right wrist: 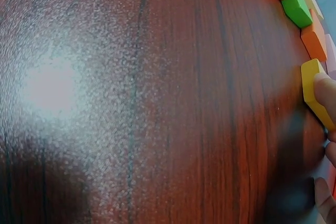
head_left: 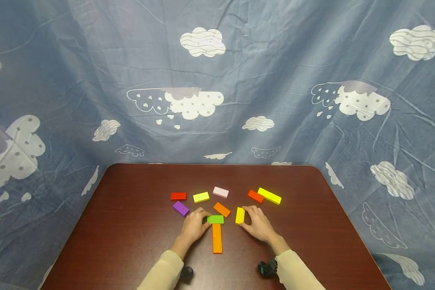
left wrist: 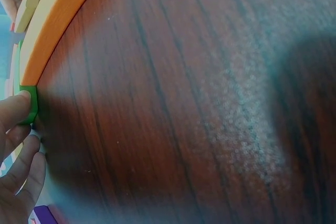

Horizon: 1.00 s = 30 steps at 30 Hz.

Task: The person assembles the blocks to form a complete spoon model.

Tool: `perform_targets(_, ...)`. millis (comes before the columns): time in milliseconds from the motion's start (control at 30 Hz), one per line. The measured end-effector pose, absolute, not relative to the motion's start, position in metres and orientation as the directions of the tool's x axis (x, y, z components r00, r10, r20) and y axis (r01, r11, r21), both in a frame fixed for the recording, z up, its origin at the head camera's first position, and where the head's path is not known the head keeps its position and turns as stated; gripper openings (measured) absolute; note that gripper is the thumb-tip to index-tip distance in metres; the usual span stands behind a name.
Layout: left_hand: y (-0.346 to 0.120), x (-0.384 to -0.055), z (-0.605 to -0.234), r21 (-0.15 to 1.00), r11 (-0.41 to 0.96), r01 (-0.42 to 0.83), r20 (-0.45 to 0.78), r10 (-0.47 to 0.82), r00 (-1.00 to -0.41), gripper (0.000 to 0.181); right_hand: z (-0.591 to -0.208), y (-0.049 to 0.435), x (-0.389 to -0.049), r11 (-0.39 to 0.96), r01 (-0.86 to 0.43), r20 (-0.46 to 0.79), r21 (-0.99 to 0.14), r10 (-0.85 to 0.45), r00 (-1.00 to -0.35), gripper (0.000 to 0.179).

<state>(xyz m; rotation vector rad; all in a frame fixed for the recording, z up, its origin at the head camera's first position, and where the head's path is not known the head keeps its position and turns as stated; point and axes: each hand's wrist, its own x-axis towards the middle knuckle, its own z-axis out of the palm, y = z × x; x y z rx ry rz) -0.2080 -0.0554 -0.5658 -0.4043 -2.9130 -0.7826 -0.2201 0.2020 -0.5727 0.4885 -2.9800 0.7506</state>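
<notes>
My left hand (head_left: 195, 225) pinches the left end of a green block (head_left: 216, 219), its thumb at the near side. That block lies crosswise at the far end of a long orange block (head_left: 217, 239), and together they make a T shape. In the left wrist view the orange block (left wrist: 55, 24) meets the green block (left wrist: 32, 106) end to side. To the right, my right hand (head_left: 257, 225) holds a yellow block (head_left: 240, 216) between thumb and fingers, its long side pointing away from me. The right wrist view has the thumb on this yellow block (right wrist: 311, 87).
A short orange block (head_left: 222, 209) lies angled just beyond the green one. Farther back are a red block (head_left: 178, 196), a purple block (head_left: 181, 208), a small yellow block (head_left: 201, 197) and a pink block (head_left: 220, 192). At right, an orange-red block (head_left: 255, 196) touches a long yellow block (head_left: 270, 196).
</notes>
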Motion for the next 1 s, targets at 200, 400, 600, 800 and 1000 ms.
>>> perform_targets(200, -0.056, -0.208, -0.568, 0.47, 0.836, 0.284, 0.168, 0.23, -0.958, 0.025, -0.573, 0.202, -0.218, 0.835, -0.319, 0.115, -0.448, -0.3, -0.947, 0.062)
perform_targets(400, -0.056, -0.208, -0.569, 0.468, 0.837, 0.284, 0.167, 0.232, -0.958, 0.025, -0.571, 0.2, -0.212, 0.824, -0.324, 0.125, -0.465, -0.301, -0.945, 0.062)
perform_targets(600, -0.056, -0.207, -0.569, 0.472, 0.832, 0.292, 0.177, 0.236, -0.956, 0.025, -0.567, 0.197, -0.203, 0.804, -0.353, 0.137, -0.479, -0.329, -0.934, 0.06)
perform_targets(800, -0.056, -0.206, -0.569, 0.473, 0.832, 0.291, 0.178, 0.233, -0.956, 0.026, -0.567, 0.194, -0.193, 0.788, -0.376, 0.156, -0.488, -0.345, -0.925, 0.06)
perform_targets(1000, -0.057, -0.207, -0.569, 0.477, 0.827, 0.297, 0.187, 0.235, -0.954, 0.026, -0.566, 0.19, -0.182, 0.76, -0.408, 0.164, -0.505, -0.38, -0.911, 0.061)
